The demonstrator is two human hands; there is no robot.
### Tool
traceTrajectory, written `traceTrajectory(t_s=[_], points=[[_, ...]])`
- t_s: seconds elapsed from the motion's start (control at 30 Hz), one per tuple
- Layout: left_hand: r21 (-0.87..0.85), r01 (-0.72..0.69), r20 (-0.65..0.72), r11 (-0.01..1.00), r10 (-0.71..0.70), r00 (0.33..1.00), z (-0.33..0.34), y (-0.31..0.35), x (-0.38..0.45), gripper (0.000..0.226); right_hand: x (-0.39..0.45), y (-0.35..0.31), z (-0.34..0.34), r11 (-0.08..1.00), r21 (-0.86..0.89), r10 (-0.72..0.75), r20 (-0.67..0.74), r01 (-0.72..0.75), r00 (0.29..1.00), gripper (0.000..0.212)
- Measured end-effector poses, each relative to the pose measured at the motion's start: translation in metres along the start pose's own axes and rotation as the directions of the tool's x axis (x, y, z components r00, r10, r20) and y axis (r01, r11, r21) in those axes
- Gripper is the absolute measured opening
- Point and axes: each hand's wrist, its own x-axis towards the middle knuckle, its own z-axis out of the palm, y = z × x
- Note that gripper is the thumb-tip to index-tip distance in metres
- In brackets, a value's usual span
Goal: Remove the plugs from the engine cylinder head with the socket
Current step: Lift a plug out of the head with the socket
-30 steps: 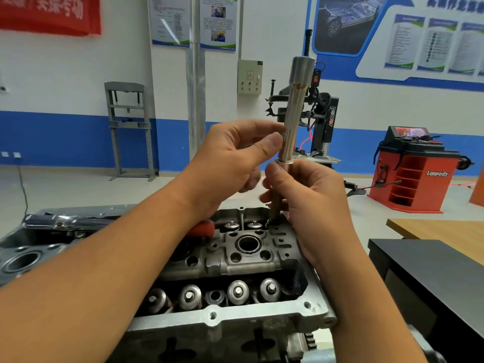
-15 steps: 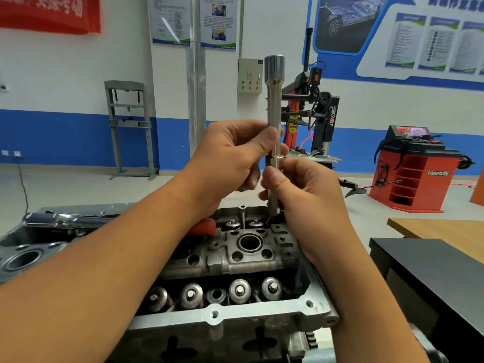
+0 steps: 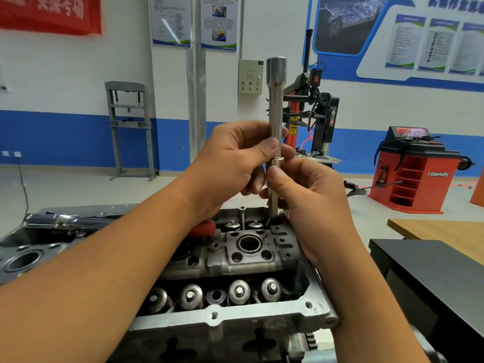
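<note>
Socket (image 3: 275, 100), long and silvery, is standing upright between the person's two hands, its wide end pointing up and its narrow lower end sitting down in a hole near the far right corner of the cylinder head (image 3: 235, 258). The left hand (image 3: 230, 163) is pinching the shaft from the left, thumb tip pressing against the metal just above a small collar, the other fingers curling behind. The right hand (image 3: 309, 195) is gripping the shaft just under that collar, thumb pressing on the front and fingers wrapping round the far side, so the two hands are sitting one above the other and nearly touching. Both forearms are reaching across the cylinder head, which is lying open with a row of round valve caps (image 3: 214, 294) facing the near edge. A red handle (image 3: 204, 227) is peeking out under the left wrist. Behind, a red wheel balancer (image 3: 416, 174) is standing on the floor to the right, well apart from the bench.
</note>
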Motion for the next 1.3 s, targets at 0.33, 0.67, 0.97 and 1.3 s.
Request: traceTrajectory(t_s=[0.33, 0.67, 0.97, 1.3], points=[[0.008, 0.000, -0.054, 1.000, 0.000, 0.999, 0.0012, 0.0023, -0.0017, 0.022, -0.0028, -0.0013, -0.0030, 0.999, -0.029, -0.038, -0.092, 0.035, 0.995, 0.009], [0.081, -0.038, -0.148, 0.996, 0.049, 0.988, -0.0011, 0.0008, -0.0018, 0.032, -0.0035, -0.0003, -0.0018, 0.998, -0.053, -0.033, -0.110, 0.028, 0.993, 0.022], [0.014, -0.015, -0.043, 1.000, 0.016, 0.999, 0.0000, 0.0029, -0.0016, 0.016, -0.0015, -0.0014, -0.0007, 0.999, 0.036, -0.022, -0.049, 0.024, 0.999, 0.006], [-0.027, -0.003, -0.027, 1.000, 0.002, 1.000, -0.0018, 0.0035, -0.0011, 0.019, -0.0019, -0.0008, -0.0016, 0.999, -0.018, -0.048, 0.028, 0.049, 0.998, 0.012]])
